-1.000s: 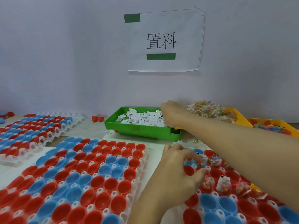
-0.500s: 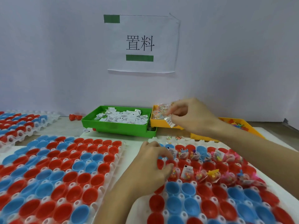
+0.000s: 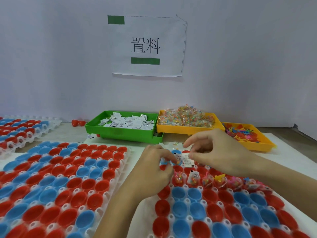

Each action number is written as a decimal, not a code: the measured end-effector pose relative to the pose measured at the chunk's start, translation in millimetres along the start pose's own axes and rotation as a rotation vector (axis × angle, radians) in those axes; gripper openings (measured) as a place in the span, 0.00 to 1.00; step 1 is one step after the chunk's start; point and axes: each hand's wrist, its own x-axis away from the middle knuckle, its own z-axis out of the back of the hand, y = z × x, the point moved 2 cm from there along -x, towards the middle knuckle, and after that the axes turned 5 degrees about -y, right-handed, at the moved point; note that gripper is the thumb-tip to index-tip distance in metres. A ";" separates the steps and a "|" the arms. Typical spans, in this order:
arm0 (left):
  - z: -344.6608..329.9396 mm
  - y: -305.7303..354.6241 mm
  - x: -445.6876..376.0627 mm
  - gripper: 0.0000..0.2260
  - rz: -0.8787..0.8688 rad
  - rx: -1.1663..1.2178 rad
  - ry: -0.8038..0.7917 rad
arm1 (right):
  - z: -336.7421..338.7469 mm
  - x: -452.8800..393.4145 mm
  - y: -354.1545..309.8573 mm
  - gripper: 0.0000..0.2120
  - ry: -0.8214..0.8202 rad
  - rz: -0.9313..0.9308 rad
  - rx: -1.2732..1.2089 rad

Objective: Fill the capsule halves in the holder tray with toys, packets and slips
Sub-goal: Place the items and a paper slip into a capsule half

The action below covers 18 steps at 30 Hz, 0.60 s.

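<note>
Backing the tabletop (image 3: pixel 289 152), a white wall (image 3: pixel 51 66) bears a paper sign (image 3: pixel 147 47).

Glossy red and blue plastic capsule halves (image 3: pixel 180 194) sit in a translucent plastic holder tray (image 3: pixel 186 187); beyond it, smooth green plastic tray (image 3: pixel 120 133) holds matt paper slips (image 3: pixel 127 121).

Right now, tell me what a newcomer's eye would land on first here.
First, the red and blue capsule halves packed in the white holder trays across the foreground. Next, both hands at the right tray's far rows: the right hand pinches a white slip, and the left hand grips more slips. Behind them, a green bin of slips sits under a wall sign.
</note>
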 end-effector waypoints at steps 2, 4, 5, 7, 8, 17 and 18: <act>0.8 -2.6 -1.2 0.11 0.013 0.015 0.055 | -7.1 1.1 -2.8 0.06 -0.022 0.016 0.026; 0.4 -4.7 -2.1 0.12 0.019 0.019 0.082 | -14.9 1.7 -6.1 0.06 -0.039 0.029 0.033; 0.0 -5.5 -2.4 0.12 0.019 0.021 0.086 | -18.3 1.8 -7.2 0.06 -0.043 0.032 0.034; -0.6 -6.5 -2.8 0.12 0.019 0.033 0.086 | -24.5 1.4 -9.0 0.07 -0.045 0.039 0.042; -0.5 -7.1 -3.2 0.12 0.020 0.037 0.086 | -27.5 1.3 -9.6 0.07 -0.043 0.042 0.050; -0.7 -10.2 -2.2 0.12 0.018 0.032 0.083 | -45.2 5.8 -5.5 0.08 0.058 0.043 0.165; -0.8 -10.7 -1.9 0.12 0.019 0.027 0.082 | -46.1 6.1 -5.4 0.07 0.067 0.045 0.187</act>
